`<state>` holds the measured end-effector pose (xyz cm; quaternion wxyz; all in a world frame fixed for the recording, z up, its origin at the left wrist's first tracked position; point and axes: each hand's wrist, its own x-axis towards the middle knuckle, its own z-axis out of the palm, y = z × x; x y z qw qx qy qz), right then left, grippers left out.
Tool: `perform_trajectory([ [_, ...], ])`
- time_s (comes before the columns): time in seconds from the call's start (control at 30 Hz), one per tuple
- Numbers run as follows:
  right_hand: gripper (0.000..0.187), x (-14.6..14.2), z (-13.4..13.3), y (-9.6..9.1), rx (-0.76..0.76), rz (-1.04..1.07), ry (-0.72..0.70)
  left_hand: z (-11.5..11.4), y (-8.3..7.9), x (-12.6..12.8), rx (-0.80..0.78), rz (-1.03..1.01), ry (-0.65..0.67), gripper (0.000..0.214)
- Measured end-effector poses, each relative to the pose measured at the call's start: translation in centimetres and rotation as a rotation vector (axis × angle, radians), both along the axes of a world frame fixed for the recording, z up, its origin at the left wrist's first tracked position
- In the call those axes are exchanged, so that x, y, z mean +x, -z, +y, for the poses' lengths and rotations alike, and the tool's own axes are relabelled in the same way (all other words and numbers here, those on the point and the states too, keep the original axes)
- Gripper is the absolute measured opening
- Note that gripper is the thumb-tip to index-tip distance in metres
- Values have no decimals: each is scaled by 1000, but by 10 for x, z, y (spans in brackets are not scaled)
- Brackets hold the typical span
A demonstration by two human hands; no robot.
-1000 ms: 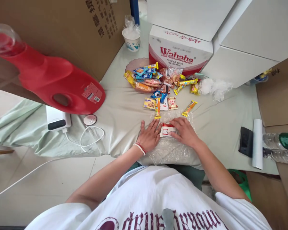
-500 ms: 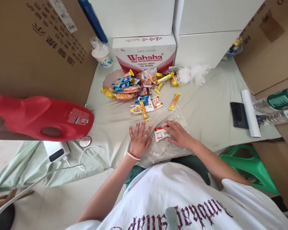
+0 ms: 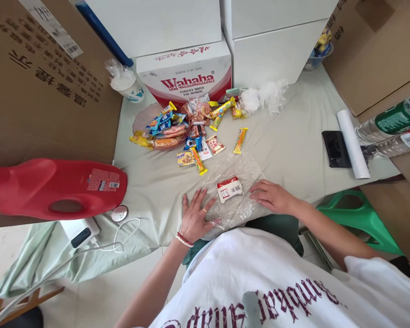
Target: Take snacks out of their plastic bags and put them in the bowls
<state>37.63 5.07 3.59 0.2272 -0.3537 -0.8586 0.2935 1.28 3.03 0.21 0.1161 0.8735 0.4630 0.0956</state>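
A small red and white packet (image 3: pixel 229 189) lies on a sheet of clear bubble wrap (image 3: pixel 237 175) spread on the pale green cloth. My left hand (image 3: pixel 194 217) rests flat and open on the wrap's left edge. My right hand (image 3: pixel 271 196) lies flat and open on its right edge. Neither hand touches the packet. Beyond the wrap, a pink glass dish (image 3: pixel 141 119) holds several wrapped snacks (image 3: pixel 167 130), and more snacks (image 3: pixel 241 140) lie loose on the cloth.
A red jug (image 3: pixel 54 187) lies on its side at left, beside a white power bank (image 3: pixel 80 231) and cable. A Wahaha carton (image 3: pixel 186 77), paper cup (image 3: pixel 125 86), cardboard boxes, a black phone (image 3: pixel 335 148), white roll (image 3: pixel 352 143), bottles (image 3: pixel 392 127) and a green stool (image 3: pixel 358 223) surround the cloth.
My right hand has come off the packet and slid to the wrap's right edge. My left hand has drawn back toward me. The camera has turned, shifting everything left.
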Motion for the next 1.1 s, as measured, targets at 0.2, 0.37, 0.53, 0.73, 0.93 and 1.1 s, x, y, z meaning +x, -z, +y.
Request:
perform_trajectory([
  [0.2, 35, -6, 65, -34, -280, -94, -61, 12, 6, 18, -19, -309, -337, 30],
  [0.37, 27, -28, 111, -45, -404, -548, 144, 28, 11, 30, 40, -305, -681, 17],
  [0.53, 39, -81, 145, -49, -21, -631, 167, 37, 11, 38, 39, -234, -835, 46],
  [0.73, 57, -130, 174, -37, -187, -661, 34, 42, 12, 34, 23, -273, -899, 82],
  [0.93, 32, -119, 116, -49, -120, -511, -187, 50, 15, 32, -36, -218, -916, 35],
  [1.1, 44, -110, 47, -31, -2, -584, -158, 48, 10, 22, -16, -376, -852, 8],
])
